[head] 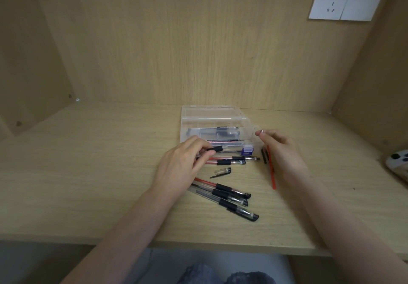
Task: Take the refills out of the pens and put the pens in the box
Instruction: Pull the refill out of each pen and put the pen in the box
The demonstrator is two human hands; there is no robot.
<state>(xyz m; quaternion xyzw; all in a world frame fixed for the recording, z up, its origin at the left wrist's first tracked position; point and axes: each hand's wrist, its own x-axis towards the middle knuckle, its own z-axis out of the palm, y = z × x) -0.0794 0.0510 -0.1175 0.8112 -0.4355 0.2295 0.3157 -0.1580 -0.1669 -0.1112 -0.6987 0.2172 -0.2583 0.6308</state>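
The clear box [212, 118] lies open at the back of the wooden desk [88, 173], with pens [230, 197] scattered in front of it. Wood panels wall in the alcove, and a white socket [346, 0] sits high on the right. The left hand [183, 164] grips a black-sleeved pen [215, 149] in curled fingers. The right hand [280, 151] pinches a small pale piece [261, 131] at its fingertips, with a red refill [272, 173] beside it.

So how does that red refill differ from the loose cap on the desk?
The refill is long, thin and red; the cap is short, clear with a black end. The right hand pinches the refill; the cap lies untouched. Both are loose pen parts.
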